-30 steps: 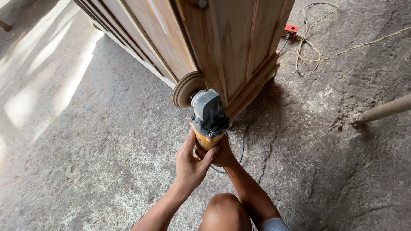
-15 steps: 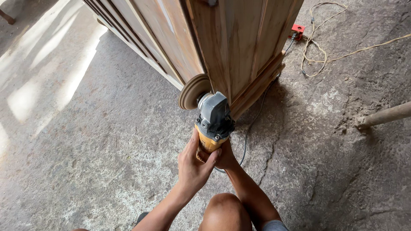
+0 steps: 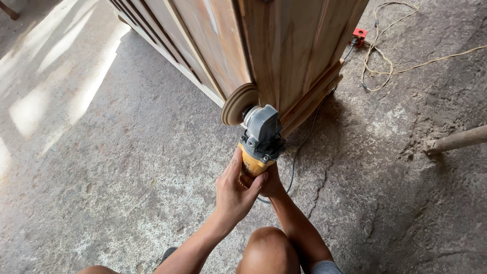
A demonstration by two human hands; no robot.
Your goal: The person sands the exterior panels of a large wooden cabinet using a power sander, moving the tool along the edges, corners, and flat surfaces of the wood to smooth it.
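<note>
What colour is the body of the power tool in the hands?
Orange-yellow body, grey head; seen in the head view.

Woodworking workshop, rough concrete floor [image 3: 101, 167], unfinished wooden cabinet [image 3: 284, 45], beside it grinder [image 3: 256, 134], loose cables [image 3: 390, 61]

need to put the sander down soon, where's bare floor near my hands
Widest bare floor lies left of the left hand, between the cabinet and your knee. Right of the right hand is tighter: the sander cord trails there, then a pole, with coiled cable further up.
</note>
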